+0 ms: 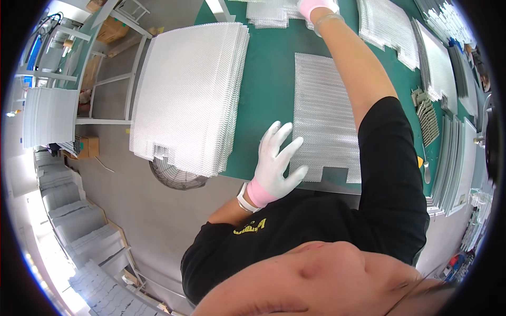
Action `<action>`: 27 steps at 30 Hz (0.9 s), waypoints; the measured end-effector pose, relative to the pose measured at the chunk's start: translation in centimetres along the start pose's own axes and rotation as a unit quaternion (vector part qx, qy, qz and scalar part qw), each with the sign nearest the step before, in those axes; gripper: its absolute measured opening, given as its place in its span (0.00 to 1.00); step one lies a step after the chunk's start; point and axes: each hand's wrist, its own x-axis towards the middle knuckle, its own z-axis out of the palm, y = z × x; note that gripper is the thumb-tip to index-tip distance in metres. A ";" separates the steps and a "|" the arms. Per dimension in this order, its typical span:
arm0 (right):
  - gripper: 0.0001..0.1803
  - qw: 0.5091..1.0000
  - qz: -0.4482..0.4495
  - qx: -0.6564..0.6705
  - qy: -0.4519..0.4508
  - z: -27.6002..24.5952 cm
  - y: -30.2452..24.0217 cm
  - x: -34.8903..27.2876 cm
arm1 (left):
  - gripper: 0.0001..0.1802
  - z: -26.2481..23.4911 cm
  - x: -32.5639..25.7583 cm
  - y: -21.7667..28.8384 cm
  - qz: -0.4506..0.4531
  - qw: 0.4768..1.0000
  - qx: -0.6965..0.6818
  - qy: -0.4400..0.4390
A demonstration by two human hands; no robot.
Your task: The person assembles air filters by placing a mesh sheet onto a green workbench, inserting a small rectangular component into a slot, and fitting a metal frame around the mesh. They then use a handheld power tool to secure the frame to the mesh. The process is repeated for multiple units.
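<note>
A silver mesh sheet (324,113) with a notch in its near edge lies flat on the green table (266,79). My left hand (276,163), in a white glove with a pink cuff, rests spread on the sheet's near left corner. My right arm stretches across the sheet to the far side. There my right hand (315,7), gloved the same way, reaches a small pile of mesh sheets (269,15). Its fingers are cut off by the picture's top edge. A thick stack of white mesh sheets (190,95) lies to the left, overhanging the table edge.
More mesh stacks (387,29) and flat panels (440,71) line the table's right side. A round wire fan guard (176,178) sits on the floor under the big stack. Cardboard boxes (110,30), a white metal frame (113,79) and further sheet piles (79,231) stand at the left.
</note>
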 end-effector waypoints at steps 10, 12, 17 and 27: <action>0.32 0.972 0.093 0.213 0.044 1.2 0.3 2.2 | 0.35 -0.6 -0.6 -0.4 0.004 1.000 -0.003 0.023; 0.34 0.972 0.086 0.206 0.074 2.2 1.2 3.5 | 0.35 -0.6 -0.6 -0.5 0.007 1.000 -0.009 0.026; 0.45 0.894 0.100 0.183 0.397 2.6 -0.7 2.2 | 0.35 -0.8 -0.8 -0.8 0.001 1.000 -0.008 0.027; 0.38 0.768 -0.088 0.619 0.138 6.8 7.3 13.8 | 0.35 -0.5 -0.6 -0.6 0.005 0.999 -0.022 0.023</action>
